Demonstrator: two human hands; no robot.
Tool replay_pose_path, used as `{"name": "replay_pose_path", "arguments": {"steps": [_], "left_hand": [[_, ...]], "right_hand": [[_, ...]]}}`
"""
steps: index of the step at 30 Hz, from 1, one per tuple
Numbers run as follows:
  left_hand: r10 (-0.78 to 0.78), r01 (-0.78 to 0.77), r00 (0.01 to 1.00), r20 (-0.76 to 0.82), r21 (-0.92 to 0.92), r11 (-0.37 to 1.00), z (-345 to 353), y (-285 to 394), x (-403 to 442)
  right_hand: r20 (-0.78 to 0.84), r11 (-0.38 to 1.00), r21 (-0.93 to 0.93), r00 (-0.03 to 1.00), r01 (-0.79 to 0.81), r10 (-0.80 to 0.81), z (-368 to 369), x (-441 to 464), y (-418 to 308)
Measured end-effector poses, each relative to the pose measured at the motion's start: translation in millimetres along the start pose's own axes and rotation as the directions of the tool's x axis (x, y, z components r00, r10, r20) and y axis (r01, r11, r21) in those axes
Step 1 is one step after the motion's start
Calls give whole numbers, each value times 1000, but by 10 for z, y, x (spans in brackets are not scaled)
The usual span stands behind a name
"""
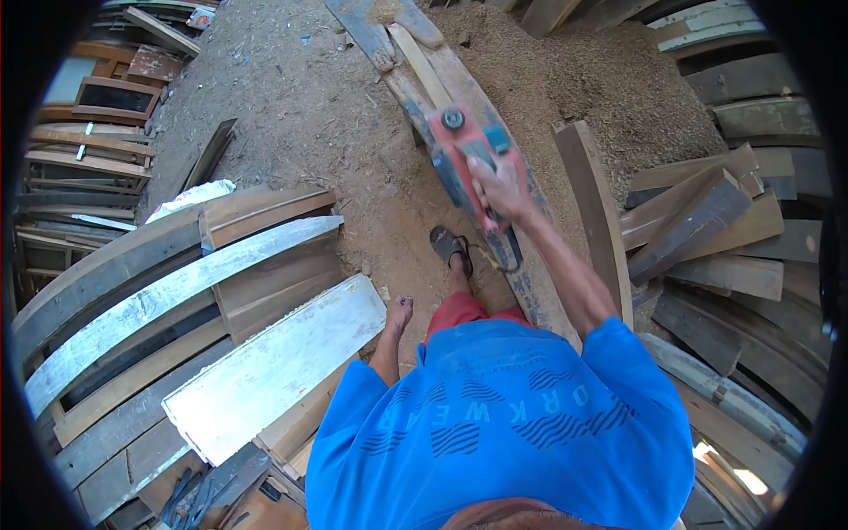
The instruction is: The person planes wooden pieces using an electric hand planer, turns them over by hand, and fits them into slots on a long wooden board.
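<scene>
My right hand (503,187) is wrapped round the handle of a red and teal electric planer (486,208). The planer rests on a narrow wood strip (420,69), which lies lengthwise on a worn wooden bench (541,291). A dark knob sits on the planer's far end. Beside my body, my left hand (402,311) hangs low over the ground, away from the bench. Its fingers look curled in, with nothing visible in them.
Sawdust and shavings (574,79) are heaped right of the bench. A long board (596,212) leans close along that side. Stacked planks (707,212) stand at right. A white-painted board (274,367) and more timber lie at left. My sandalled foot (450,246) is beside the bench.
</scene>
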State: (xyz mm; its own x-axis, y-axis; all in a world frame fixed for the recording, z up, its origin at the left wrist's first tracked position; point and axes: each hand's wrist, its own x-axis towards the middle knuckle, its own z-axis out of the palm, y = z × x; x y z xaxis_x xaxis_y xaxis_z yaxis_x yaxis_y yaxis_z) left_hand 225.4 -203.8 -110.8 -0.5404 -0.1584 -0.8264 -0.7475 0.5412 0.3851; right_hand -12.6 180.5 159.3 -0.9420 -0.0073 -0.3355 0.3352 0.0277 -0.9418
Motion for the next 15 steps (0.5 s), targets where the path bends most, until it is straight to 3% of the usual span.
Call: {"name": "replay_pose_path", "arguments": {"steps": [4,8,9,15], "left_hand": [[58,-57,998,-4,106,993,163,-16,141],[87,-88,995,40,12,996,352,223,46],[91,-90,995,49,-9,996,387,257,7],[73,-66,995,64,-94,993,462,254,-69]], "right_hand": [[-19,991,-109,997,-80,78,-62,-887,434],[-20,988,-103,994,-113,112,-11,-1441,579],[-33,977,-197,996,-87,82,15,-1449,625],[-76,982,-191,997,-6,-9,143,-846,501]]}}
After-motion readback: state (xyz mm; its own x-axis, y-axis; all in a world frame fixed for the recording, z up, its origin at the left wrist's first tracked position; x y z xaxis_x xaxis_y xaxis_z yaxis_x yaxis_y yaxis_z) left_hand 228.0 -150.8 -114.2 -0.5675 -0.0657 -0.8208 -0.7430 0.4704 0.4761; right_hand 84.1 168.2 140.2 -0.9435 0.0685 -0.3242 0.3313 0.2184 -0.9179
